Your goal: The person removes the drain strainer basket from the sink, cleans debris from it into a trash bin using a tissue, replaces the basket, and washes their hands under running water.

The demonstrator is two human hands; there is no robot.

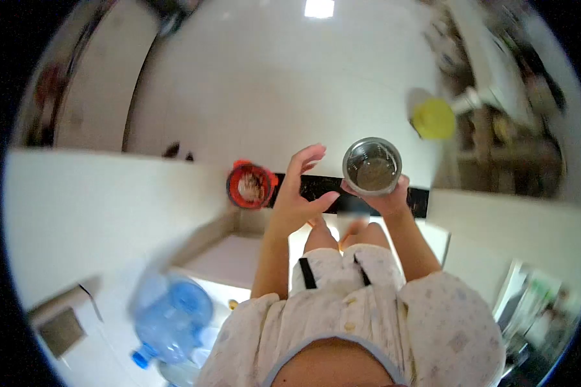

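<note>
The right hand (391, 197) was closed around the lower side of the steel cup (368, 192), whose open mouth faced up toward the camera; the left hand (295, 205) was empty, thumb and fingers spread, near the cup but apart from it. For a steady hold, the right grip was best kept low and firm, with the mouth level and the fingertips clear of the rim; the left hand, curved as it was, would have served well as a second support on the other side, brought in gently so as not to tip the cup. Inside, the cup showed a shiny wall and a dull grey-brown bottom, though whether that was liquid or bare metal could not be told. Beyond the left hand stood the red bin (244, 165), open at the top, with pale and brown scraps inside. Farther out, past the cup, was the yellow tub (432, 118), its contents unclear, and low on the left the clear blue bottle (174, 319), its neck pointing outward
</note>
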